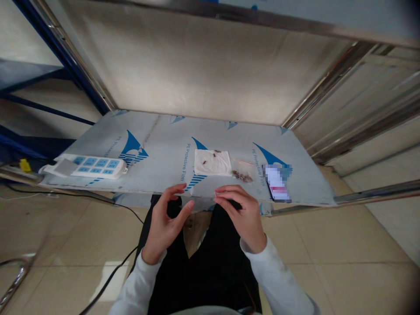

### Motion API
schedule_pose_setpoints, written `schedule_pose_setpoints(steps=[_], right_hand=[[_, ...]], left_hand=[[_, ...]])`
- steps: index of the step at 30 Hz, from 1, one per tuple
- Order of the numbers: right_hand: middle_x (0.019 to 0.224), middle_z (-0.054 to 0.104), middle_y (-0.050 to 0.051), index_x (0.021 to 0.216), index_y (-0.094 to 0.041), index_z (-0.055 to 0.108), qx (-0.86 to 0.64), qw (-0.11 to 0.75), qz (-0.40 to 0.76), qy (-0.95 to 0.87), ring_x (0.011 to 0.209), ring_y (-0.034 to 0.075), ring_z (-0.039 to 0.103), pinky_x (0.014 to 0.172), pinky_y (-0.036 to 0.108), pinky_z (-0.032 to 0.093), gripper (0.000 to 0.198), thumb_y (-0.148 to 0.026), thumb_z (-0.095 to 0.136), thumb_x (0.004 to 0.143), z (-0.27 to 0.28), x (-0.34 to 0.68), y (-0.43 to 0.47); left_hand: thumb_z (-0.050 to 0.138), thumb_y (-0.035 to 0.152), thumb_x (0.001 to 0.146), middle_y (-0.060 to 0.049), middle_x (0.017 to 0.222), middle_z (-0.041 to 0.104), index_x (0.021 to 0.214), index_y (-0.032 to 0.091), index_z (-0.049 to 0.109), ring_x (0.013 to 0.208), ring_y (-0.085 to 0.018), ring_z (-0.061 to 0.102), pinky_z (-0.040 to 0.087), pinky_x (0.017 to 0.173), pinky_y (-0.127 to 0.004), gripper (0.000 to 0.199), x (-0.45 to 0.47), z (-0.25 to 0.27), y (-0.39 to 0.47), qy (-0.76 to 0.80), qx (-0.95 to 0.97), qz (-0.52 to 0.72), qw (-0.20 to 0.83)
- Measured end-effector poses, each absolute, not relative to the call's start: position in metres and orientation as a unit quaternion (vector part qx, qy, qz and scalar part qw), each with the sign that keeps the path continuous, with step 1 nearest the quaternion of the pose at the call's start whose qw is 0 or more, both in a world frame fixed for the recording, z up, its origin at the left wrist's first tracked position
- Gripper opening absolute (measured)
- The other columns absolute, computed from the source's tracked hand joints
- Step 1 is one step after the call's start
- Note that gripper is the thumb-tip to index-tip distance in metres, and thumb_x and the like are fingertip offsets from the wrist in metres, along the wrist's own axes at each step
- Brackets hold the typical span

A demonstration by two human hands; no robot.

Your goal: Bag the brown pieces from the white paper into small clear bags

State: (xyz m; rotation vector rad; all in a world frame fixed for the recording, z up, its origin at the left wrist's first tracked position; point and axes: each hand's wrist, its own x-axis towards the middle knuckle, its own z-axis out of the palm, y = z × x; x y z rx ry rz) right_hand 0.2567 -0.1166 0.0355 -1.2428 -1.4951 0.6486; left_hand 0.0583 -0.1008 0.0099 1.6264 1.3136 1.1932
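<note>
At the front edge of the film-covered shelf (160, 148), my left hand (169, 218) has its thumb and fingers spread, with nothing between them. My right hand (241, 210) pinches thumb and fingertips together; whatever lies between them is too small to name. Just beyond the hands lies a white folded tissue (213, 164) with a few small dark brown bits on it. Touching or close to its right side is a clear plastic bag (243, 170) with several more brown bits gathered at its lower end.
A white power strip (98, 168) with blue socket faces lies at the left of the shelf. A phone (277, 183) lies at the right, partly blurred. Metal posts and an upper shelf (295, 22) frame the space. A black cable (111, 280) runs over the tiled floor.
</note>
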Motion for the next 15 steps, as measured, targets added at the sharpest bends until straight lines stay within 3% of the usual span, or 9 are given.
schedule_pose_setpoints(steps=[3,6,8,15], right_hand=[[0.089,0.066,0.005,0.087,-0.022,0.074,-0.501,0.473,0.203,-0.695,0.086,0.017,0.062,0.077,0.033,0.050,0.007,-0.021,0.069,0.083,0.048,0.258,-0.119],[0.086,0.065,0.004,0.091,-0.022,0.072,-0.493,0.463,0.187,-0.712,0.083,0.017,0.061,0.074,0.032,0.050,0.009,-0.019,0.067,0.084,0.055,0.255,-0.121],[0.086,0.067,0.003,0.093,-0.022,0.070,-0.499,0.475,0.174,-0.704,0.083,0.017,0.061,0.076,0.033,0.050,0.011,-0.017,0.067,0.084,0.056,0.252,-0.122],[0.083,0.069,0.002,0.090,-0.021,0.066,-0.505,0.466,0.120,-0.717,0.081,0.017,0.061,0.077,0.035,0.047,0.013,-0.011,0.066,0.082,0.060,0.249,-0.124]], left_hand=[[0.067,0.028,0.082,-0.004,0.113,0.067,0.113,0.024,0.062,0.105,-0.019,0.062,0.047,0.090,-0.032,0.032,0.061,0.030,-0.099,0.477,0.702,0.434,0.300],[0.066,0.026,0.084,0.000,0.088,0.072,0.093,0.023,0.069,0.083,-0.015,0.066,0.049,0.079,-0.028,0.010,0.069,0.043,-0.099,0.439,0.741,0.420,0.286],[0.064,0.024,0.085,0.001,0.079,0.071,0.086,0.022,0.069,0.073,-0.013,0.064,0.048,0.071,-0.026,0.004,0.074,0.046,-0.102,0.434,0.745,0.429,0.269],[0.063,0.019,0.085,0.000,0.081,0.070,0.089,0.021,0.067,0.073,-0.014,0.062,0.046,0.069,-0.028,0.005,0.074,0.049,-0.111,0.432,0.781,0.408,0.193]])
